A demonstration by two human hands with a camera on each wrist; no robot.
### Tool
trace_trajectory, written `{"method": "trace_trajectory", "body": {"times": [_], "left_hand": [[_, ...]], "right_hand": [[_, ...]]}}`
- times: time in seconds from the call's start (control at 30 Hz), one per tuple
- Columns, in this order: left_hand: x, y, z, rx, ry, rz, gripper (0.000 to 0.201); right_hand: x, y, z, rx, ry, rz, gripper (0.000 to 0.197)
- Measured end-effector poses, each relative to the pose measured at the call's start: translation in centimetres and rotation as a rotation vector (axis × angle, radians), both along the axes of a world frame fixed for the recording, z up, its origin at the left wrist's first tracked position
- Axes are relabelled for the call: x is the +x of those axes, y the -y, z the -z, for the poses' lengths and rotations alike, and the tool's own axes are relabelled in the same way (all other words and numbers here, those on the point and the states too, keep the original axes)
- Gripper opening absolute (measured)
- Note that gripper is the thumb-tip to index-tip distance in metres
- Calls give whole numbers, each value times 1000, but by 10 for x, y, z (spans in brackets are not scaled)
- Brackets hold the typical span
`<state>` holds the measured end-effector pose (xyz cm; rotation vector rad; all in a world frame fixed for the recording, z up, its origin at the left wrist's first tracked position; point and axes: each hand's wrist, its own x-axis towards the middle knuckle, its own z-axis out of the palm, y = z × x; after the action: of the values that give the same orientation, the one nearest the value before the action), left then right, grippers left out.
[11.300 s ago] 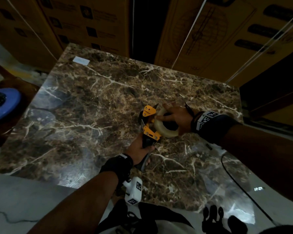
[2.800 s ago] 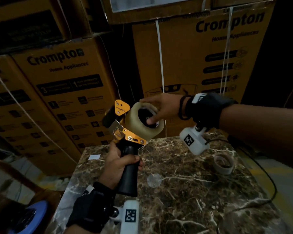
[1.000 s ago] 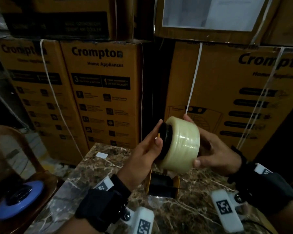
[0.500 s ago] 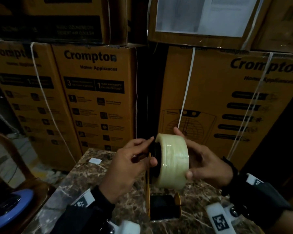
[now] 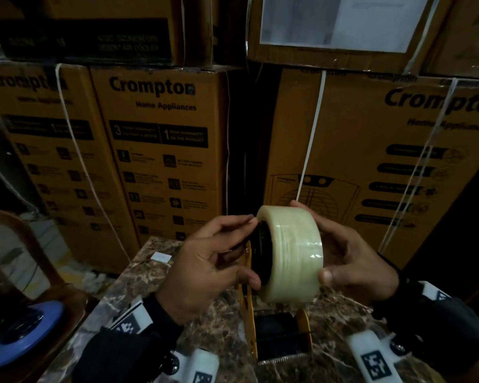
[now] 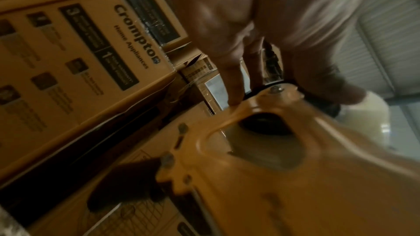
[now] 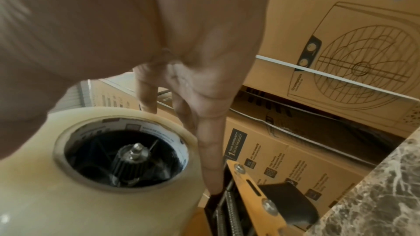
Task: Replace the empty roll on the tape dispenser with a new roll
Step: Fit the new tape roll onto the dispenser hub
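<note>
While our right hand cups the pale translucent tape roll with curled fingers, it sits on the yellow metal dispenser's black hub. Our left hand pinches that hub's rim between thumb and fingers; both are raised above the brown marble table.

You wear dark wrist straps on both forearms. Each carries a white camera block — printed with black square-pattern markers — below your bare hands

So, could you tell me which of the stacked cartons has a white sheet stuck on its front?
The upper right carton, above the fan-printed carton. It alone carries a white sheet; the others show only printing.
</note>
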<state>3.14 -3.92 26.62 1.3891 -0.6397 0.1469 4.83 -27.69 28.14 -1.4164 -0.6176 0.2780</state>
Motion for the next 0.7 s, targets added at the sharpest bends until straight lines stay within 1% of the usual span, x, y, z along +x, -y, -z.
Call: {"method": "trace_trajectory", "body": {"times": [0.07,0.17,0.27,0.37,0.47,0.57,0.7], "left_hand": [[0,-2,-1,26,10,26,65],[2,-4,-3,-10,-31,38,58],[4,-6,-3,25,-17,26,62],[10,-9,6,74,-38,14,57],[10,-8,13,91,-64,-9,63],[7,-6,15,79,-82,-17,64],[4,2,15,67,-106,-23,61]], "right_hand": [[-3,-1,-2,-14,12,-9,109],[-7,-2,-4,-36,22,-39,112],[-9,-3,-4,-80,18,-60,118],[-11,-7,-1,-130,-9,-27,123],[-13,-11,0,-186,-17,13,123],[-16,-12,-3,-187,-88,9,124],[-15,-10,-10,-229,-51,-7,126]]}}
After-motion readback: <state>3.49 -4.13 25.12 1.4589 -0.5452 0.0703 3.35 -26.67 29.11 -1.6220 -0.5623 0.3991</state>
